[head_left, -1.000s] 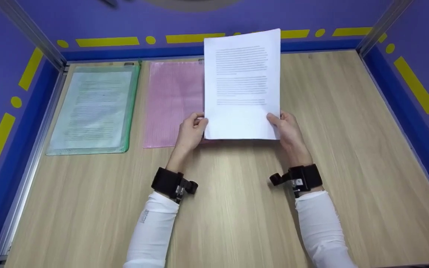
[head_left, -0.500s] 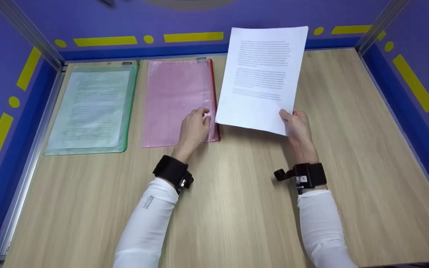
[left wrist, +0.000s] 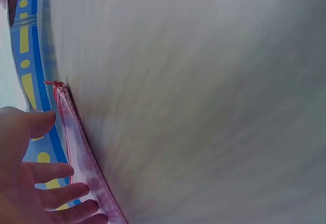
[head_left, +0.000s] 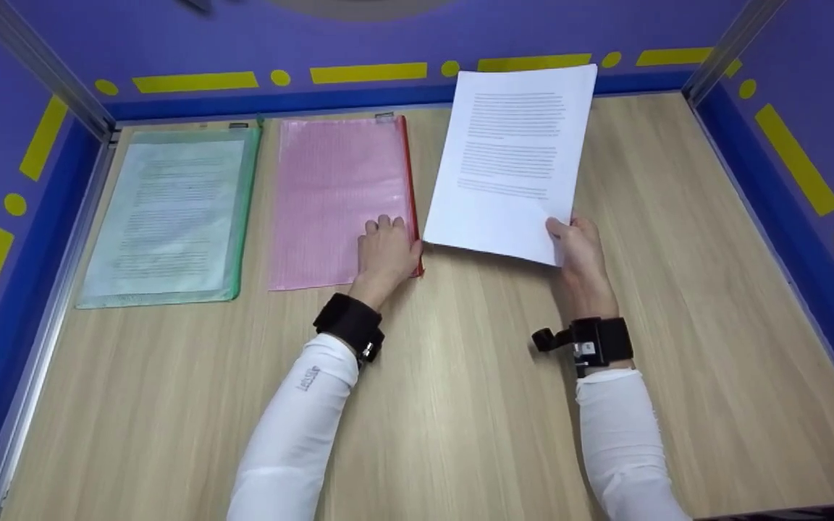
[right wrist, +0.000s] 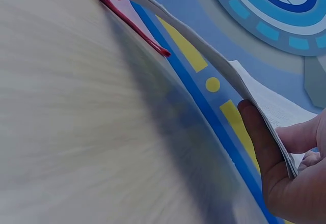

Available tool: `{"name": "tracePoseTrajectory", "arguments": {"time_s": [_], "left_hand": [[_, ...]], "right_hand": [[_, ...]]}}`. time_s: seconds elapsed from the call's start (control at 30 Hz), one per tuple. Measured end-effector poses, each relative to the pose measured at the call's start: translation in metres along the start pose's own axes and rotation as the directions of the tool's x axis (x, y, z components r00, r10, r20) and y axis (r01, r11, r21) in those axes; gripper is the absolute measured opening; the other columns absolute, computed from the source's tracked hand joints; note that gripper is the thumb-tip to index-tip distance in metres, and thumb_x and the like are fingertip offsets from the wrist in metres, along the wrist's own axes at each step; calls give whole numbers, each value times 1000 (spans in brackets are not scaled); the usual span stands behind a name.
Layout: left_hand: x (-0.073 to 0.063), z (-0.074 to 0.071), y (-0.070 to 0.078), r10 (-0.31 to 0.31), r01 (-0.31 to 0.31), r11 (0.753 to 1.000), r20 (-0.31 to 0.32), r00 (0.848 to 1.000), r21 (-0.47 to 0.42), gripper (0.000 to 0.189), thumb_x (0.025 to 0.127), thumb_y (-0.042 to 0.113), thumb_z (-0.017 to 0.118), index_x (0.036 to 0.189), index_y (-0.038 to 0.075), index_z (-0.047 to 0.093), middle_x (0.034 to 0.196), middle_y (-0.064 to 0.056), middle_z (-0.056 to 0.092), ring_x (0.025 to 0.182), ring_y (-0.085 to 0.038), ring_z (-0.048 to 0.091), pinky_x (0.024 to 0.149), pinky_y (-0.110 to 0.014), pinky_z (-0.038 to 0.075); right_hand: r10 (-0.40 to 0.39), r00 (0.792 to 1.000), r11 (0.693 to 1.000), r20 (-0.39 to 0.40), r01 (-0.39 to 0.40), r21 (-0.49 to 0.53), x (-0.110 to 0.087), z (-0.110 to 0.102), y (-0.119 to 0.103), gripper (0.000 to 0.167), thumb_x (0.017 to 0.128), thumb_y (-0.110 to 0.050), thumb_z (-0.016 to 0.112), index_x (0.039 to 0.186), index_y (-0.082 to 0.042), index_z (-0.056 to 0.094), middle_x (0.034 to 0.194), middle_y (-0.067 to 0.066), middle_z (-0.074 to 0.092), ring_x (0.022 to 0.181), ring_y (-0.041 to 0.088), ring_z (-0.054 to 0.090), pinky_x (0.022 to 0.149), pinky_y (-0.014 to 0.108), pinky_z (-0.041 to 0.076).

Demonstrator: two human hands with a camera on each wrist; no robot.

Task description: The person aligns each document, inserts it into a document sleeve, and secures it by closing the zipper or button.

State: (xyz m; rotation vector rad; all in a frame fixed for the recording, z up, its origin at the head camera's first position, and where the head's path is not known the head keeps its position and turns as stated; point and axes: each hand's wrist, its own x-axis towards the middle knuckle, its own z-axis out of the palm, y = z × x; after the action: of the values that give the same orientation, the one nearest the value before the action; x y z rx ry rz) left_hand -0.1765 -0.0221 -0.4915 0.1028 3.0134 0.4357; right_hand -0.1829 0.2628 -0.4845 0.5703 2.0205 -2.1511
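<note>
My right hand (head_left: 582, 250) grips the lower right corner of a stack of printed paper (head_left: 511, 159), thumb on the printed face and fingers behind. In the right wrist view the stack (right wrist: 239, 81) is seen edge-on, raised over the table. Over the lower right part of a pink zip folder (head_left: 337, 181) is my left hand (head_left: 386, 250), its fingers spread across the folder and its thumb by the red zip edge. The left wrist view shows those fingers (left wrist: 56, 196) extended and apart above the pink folder (left wrist: 84, 152), holding nothing.
A green zip folder (head_left: 171, 217) with printed paper inside lies flat on the wooden table (head_left: 446, 405), left of the pink one. Purple and blue panels (head_left: 359, 43) with yellow marks stand along the back and both sides.
My left hand has let go of the paper and moved onto the pink folder. My right hand has carried the stack rightward, tilting it and uncovering the folder's red edge.
</note>
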Motion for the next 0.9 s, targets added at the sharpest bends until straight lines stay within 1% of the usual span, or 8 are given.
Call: {"name": "tracePoseTrajectory", "arguments": {"time_s": [0.17, 0.27, 0.33, 0.5, 0.67, 0.77, 0.83, 0.9], "left_hand": [[1, 0, 3, -24, 22, 996, 17, 1000, 91, 65, 94, 51, 57, 129, -3, 57, 123, -18, 57, 117, -34, 53, 92, -49, 51], [3, 1, 6, -36, 34, 993, 10, 999, 116, 69, 93, 54, 56, 129, -5, 57, 123, -17, 56, 117, -33, 53, 91, -48, 51], [4, 1, 7, -43, 41, 992, 10, 999, 122, 67, 94, 53, 56, 128, -5, 58, 122, -17, 55, 116, -32, 53, 90, -48, 51], [4, 1, 9, -54, 53, 991, 7, 998, 119, 59, 95, 46, 56, 126, -5, 59, 120, -16, 57, 113, -31, 55, 84, -46, 56], [4, -1, 7, -50, 51, 995, -4, 999, 82, 52, 94, 41, 58, 121, -4, 63, 118, -17, 58, 112, -32, 56, 81, -44, 57], [4, -4, 5, -56, 56, 997, 3, 998, 56, 48, 95, 40, 57, 119, -1, 64, 119, -17, 60, 113, -32, 56, 83, -45, 57], [4, -5, 3, -63, 63, 997, 7, 998, 39, 46, 96, 39, 56, 121, 0, 64, 121, -16, 61, 115, -33, 57, 86, -46, 56], [4, -6, 1, -71, 71, 997, 10, 997, 19, 44, 97, 37, 54, 123, 2, 64, 123, -15, 62, 116, -33, 57, 88, -47, 55]], "right_hand": [[-19, 1000, 1000, -8, 19, -18, 2, 0, 2, 49, 102, -10, 43, 150, -2, 39, 149, 14, 50, 135, 20, 49, 108, 31, 39], [-29, 999, 999, -19, 29, -14, 3, 0, 4, 48, 102, -10, 42, 149, -2, 40, 147, 15, 51, 133, 20, 50, 108, 31, 39], [-29, 999, 1000, -21, 29, -3, 4, -1, 4, 47, 102, -10, 42, 149, -2, 41, 147, 14, 52, 133, 19, 50, 107, 30, 39], [-24, 999, 1000, -25, 24, 2, 5, -3, 5, 47, 102, -10, 43, 148, -2, 42, 145, 15, 53, 130, 19, 52, 103, 28, 41], [-16, 999, 1000, -29, 15, -10, 5, -5, 4, 48, 102, -12, 45, 149, -1, 40, 140, 13, 55, 124, 18, 55, 99, 26, 45], [-9, 999, 1000, -34, 9, -3, 5, -5, 3, 48, 102, -12, 46, 148, 0, 41, 131, 10, 59, 117, 16, 57, 93, 23, 47], [-7, 1000, 1000, -29, 7, 0, 5, -5, 3, 48, 102, -12, 46, 148, -1, 42, 125, 6, 61, 113, 14, 58, 90, 21, 48], [-5, 1000, 1000, -19, 5, 10, 5, -5, 4, 47, 102, -12, 46, 148, -1, 42, 122, 5, 62, 110, 13, 59, 88, 21, 49]]}}
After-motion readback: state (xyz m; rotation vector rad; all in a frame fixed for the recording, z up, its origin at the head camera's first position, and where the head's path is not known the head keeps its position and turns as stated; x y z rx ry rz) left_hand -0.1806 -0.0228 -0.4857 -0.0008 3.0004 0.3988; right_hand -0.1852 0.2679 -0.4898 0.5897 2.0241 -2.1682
